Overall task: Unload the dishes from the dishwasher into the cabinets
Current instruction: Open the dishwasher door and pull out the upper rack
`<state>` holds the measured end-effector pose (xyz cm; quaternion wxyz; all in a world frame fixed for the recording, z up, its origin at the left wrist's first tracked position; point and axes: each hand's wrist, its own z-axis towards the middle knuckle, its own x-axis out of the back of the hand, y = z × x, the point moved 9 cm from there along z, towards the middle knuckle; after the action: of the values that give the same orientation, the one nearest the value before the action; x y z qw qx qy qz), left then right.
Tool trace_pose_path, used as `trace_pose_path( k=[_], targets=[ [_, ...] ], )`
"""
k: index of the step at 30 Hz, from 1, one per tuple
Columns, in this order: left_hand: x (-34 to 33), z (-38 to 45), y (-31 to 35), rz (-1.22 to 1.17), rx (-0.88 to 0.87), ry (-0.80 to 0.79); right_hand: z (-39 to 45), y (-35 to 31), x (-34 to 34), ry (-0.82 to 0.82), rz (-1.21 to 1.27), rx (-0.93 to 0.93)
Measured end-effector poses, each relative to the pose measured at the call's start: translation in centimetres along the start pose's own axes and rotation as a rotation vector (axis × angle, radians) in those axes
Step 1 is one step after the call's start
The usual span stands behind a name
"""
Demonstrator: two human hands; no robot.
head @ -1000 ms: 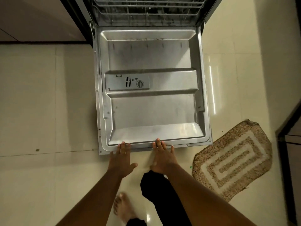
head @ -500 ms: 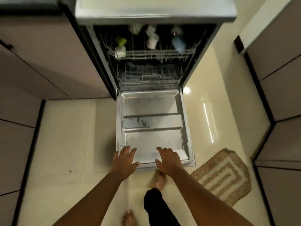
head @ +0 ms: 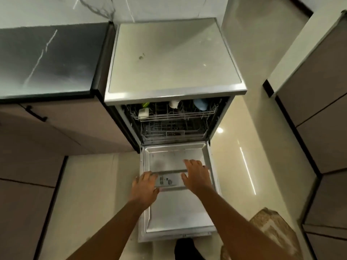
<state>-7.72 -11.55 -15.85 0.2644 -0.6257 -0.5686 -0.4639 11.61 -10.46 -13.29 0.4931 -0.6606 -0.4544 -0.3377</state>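
The dishwasher [head: 174, 59] stands with its steel door [head: 178, 212] folded flat down toward me. Its upper rack [head: 176, 114] holds a white and green cup [head: 144, 111], a white cup [head: 174, 104] and a light blue cup [head: 200, 104]. The lower rack [head: 172, 133] sits beneath, and I cannot make out what is in it. My left hand [head: 145, 188] hovers over the door's left side with fingers spread, holding nothing. Further forward above the door, beside the detergent compartment [head: 168, 180], my right hand [head: 196, 175] is also spread and empty.
A dark countertop [head: 47, 59] and brown cabinet doors [head: 56, 132] are on the left, and more brown cabinets [head: 323, 117] on the right. A patterned mat [head: 270, 233] lies on the glossy tiled floor [head: 90, 194] at the lower right. My dark trouser leg [head: 185, 249] shows below the door.
My view has risen from the door to take in the whole dishwasher and its racks. Both hands left the door's front edge and moved forward over the door.
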Motion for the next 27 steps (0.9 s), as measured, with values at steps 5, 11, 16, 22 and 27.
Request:
trace_pose_path(
  k=[5,11,16,22,27],
  targets=[
    [5.0,8.7,2.2,0.018,-0.023,0.069,8.2,2.1,5.6,0.054,-0.082,0.037],
    [7.1,17.2,1.8,0.093,0.034,0.141,17.1,3.5,4.3,-0.052,-0.23,0.059],
    [7.0,23.6,1.1,0.148,0.014,0.101,23.1,4.3,2.1,-0.107,-0.274,0.04],
    [6.9,28.4,0.4,0.283,-0.002,0.095,27.9,4.9,0.6,-0.048,-0.258,0.039],
    [6.2,31.0,-1.5,0.217,0.002,0.096,28.8,5.0,-0.5,0.009,-0.259,0.039]
  ],
)
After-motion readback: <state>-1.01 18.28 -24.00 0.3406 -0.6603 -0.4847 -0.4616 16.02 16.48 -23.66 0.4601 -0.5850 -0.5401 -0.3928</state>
